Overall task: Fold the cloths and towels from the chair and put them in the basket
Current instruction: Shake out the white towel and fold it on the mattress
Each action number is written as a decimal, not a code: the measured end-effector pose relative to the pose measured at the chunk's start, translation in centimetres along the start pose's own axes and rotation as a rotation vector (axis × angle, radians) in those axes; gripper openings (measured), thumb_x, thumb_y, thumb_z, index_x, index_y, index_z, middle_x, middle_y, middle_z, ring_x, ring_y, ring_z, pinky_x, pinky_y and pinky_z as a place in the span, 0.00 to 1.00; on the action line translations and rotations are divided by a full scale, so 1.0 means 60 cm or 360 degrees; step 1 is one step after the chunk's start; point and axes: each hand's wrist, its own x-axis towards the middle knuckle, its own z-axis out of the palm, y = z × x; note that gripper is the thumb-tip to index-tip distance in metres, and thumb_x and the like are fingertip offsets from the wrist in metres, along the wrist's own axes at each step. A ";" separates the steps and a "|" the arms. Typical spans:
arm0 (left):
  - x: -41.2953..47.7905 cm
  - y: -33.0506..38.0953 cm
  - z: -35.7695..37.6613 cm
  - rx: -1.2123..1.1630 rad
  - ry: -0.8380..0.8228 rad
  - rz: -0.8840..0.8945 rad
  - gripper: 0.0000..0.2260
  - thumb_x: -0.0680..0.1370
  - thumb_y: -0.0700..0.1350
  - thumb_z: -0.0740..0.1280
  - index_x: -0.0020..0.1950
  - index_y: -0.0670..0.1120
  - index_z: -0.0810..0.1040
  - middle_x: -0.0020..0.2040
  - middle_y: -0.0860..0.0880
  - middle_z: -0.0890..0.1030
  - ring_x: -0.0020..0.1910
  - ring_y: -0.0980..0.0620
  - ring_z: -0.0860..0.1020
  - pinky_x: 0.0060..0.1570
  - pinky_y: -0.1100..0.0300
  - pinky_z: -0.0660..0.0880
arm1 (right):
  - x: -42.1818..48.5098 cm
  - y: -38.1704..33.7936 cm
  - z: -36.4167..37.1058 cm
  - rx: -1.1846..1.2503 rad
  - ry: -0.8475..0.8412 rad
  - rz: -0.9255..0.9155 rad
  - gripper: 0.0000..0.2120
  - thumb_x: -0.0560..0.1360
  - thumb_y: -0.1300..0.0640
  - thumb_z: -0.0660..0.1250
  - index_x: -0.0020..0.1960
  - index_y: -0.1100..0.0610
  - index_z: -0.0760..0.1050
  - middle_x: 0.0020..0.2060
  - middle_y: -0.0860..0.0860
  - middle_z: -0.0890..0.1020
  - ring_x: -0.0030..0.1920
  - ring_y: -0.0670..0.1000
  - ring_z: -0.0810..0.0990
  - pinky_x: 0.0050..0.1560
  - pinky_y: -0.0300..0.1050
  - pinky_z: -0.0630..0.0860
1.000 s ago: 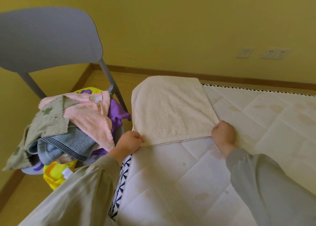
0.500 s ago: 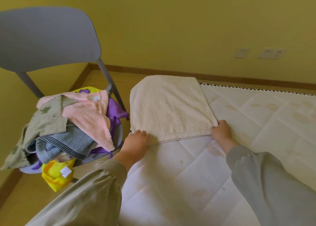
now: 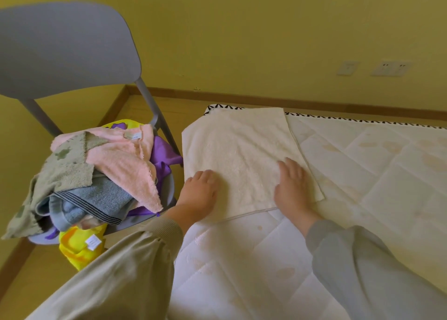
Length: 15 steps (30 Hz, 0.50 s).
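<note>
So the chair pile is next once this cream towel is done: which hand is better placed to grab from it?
Probably the left hand: it rests on the cream towel's edge nearest the chair pile; the right hand lies farther away.

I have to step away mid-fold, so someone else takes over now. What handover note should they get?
Left hand and right hand: both open, flat on the cream towel, gripping nothing.
Cream towel: folded, lying on the mattress.
Done: this one fold only.
Left: finish the cream towel; fold the pile of pink, green, grey, purple and yellow cloths on the chair. No basket is in view.
</note>
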 end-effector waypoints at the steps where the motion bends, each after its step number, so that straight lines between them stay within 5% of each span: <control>1: -0.002 0.002 0.012 0.0058 -0.0076 0.0006 0.22 0.82 0.48 0.51 0.76 0.48 0.57 0.76 0.45 0.56 0.75 0.43 0.54 0.71 0.49 0.55 | 0.003 -0.019 0.010 -0.0013 -0.0115 -0.0108 0.29 0.76 0.58 0.59 0.75 0.56 0.56 0.76 0.55 0.55 0.75 0.56 0.52 0.74 0.53 0.51; 3: -0.008 0.008 0.037 0.0128 -0.0216 0.0000 0.25 0.83 0.52 0.45 0.78 0.51 0.41 0.78 0.46 0.40 0.77 0.45 0.39 0.73 0.46 0.42 | 0.003 -0.036 0.037 -0.0115 -0.0364 -0.0306 0.28 0.80 0.48 0.49 0.77 0.51 0.46 0.77 0.51 0.45 0.77 0.52 0.43 0.74 0.54 0.42; 5: -0.010 0.005 0.056 0.0172 -0.0245 -0.0016 0.25 0.82 0.54 0.42 0.76 0.53 0.34 0.77 0.46 0.34 0.75 0.45 0.34 0.72 0.47 0.37 | 0.005 -0.025 0.054 -0.0177 -0.0504 -0.0362 0.27 0.80 0.43 0.40 0.77 0.46 0.39 0.77 0.47 0.40 0.76 0.49 0.38 0.73 0.54 0.36; 15: -0.014 -0.005 0.052 0.0207 -0.0237 0.0049 0.26 0.82 0.57 0.41 0.77 0.53 0.35 0.77 0.45 0.33 0.75 0.45 0.33 0.73 0.46 0.37 | 0.055 0.034 0.029 -0.0189 -0.0480 0.0627 0.31 0.80 0.41 0.42 0.77 0.52 0.39 0.77 0.53 0.41 0.77 0.54 0.41 0.74 0.58 0.41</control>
